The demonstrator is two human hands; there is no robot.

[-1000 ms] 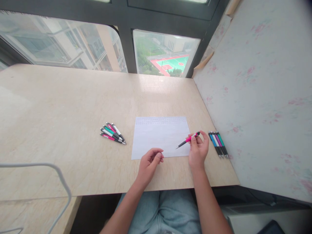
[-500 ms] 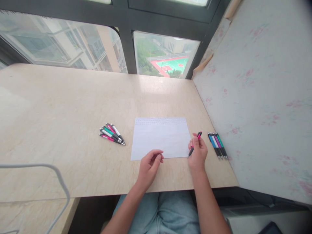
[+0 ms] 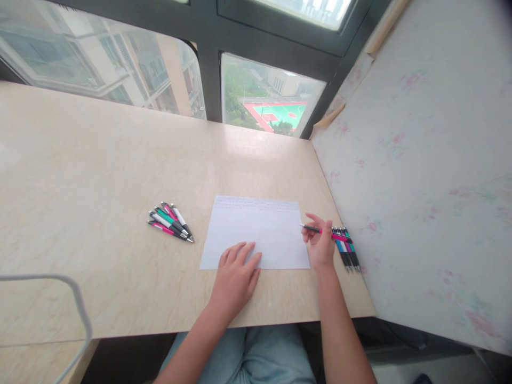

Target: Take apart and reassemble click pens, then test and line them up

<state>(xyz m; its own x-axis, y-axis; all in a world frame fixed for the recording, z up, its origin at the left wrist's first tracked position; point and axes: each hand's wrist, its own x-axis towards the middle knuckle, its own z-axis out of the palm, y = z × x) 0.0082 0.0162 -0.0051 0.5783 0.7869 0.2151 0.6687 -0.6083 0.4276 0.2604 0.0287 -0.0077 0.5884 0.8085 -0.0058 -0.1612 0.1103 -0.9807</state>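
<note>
A white sheet of paper (image 3: 256, 229) lies on the table, with lines of small handwriting along its top edge. My left hand (image 3: 237, 272) rests palm down on the sheet's lower edge, its fingers spread. Just beyond the sheet's right side, my right hand (image 3: 322, 242) holds a pink and black ballpoint pen (image 3: 340, 237). The pen lies nearly level across the fingers, its silver tip pointing left towards the paper. Beyond the pen's rear end, a row of several pens (image 3: 349, 256) sits side by side, partly covered by the held pen.
A loose pile of several pens (image 3: 170, 221), pink, white and green, lies left of the paper. A grey-white cable (image 3: 76, 290) arches over the table's left front. The flowered wall (image 3: 400, 213) bounds the right side, and a dark window frame (image 3: 212, 80) the back.
My left hand has unfolded and now lies flat on the paper. In my right hand, the pen has turned from steep to nearly level, tip leftward. The view has shifted slightly.
</note>
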